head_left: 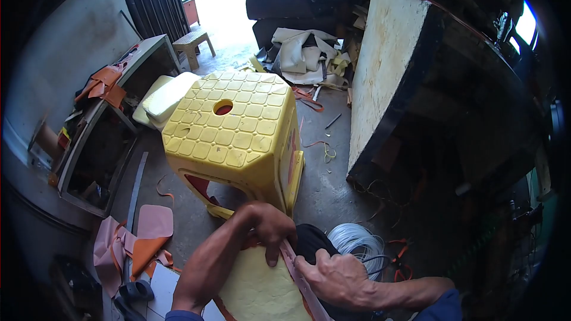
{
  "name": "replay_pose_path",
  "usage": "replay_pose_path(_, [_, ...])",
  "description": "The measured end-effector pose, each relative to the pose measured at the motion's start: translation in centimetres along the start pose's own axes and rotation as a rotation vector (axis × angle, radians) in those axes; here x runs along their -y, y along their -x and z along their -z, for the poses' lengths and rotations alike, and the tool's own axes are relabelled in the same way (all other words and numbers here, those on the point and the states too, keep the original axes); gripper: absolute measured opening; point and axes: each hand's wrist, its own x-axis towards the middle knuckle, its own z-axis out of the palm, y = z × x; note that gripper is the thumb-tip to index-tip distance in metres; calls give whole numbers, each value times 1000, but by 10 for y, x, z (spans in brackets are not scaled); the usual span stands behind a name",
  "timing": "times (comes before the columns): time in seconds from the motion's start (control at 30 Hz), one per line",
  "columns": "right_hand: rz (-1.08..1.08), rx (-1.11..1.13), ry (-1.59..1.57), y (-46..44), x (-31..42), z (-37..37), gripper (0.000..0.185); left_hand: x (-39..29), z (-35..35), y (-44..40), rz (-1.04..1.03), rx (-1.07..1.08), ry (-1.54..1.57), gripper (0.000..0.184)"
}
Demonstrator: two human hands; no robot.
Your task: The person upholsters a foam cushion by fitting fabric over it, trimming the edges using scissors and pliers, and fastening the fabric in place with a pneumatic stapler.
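Note:
A pale yellow foam pad point(262, 285) with orange-brown edging lies in front of me, low in the view. My left hand point(270, 229) is bent over its far right edge, fingers pressed on the foam and on a pink strip point(303, 285) that runs along that edge. Close to its right, my right hand point(336, 276) is closed at the strip, with thumb and index finger together; whatever is between them is too small to make out. Beyond the hands stands a yellow plastic stool point(238, 113) with a round hole in its top.
Coiled pale wire point(357, 244) and red-handled pliers point(401, 258) lie right of my hands. Pink and orange material point(148, 235) is at the left. A large worn panel point(386, 65) stands right of the stool, and scraps point(303, 56) are heaped behind it.

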Motion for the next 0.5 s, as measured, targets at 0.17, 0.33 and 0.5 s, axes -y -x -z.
replay_pose_path(0.17, [114,114,-133,-16,-18,0,38,-14,3,1,130,64,-45,66])
replay_pose_path(0.33, [115,147,-119,-15,-23,11,43,-24,8,10,133,49,54,59])
replay_pose_path(0.5, [41,293,-98,-20,-16,30,44,0,2,-2,-3,7,75,63])
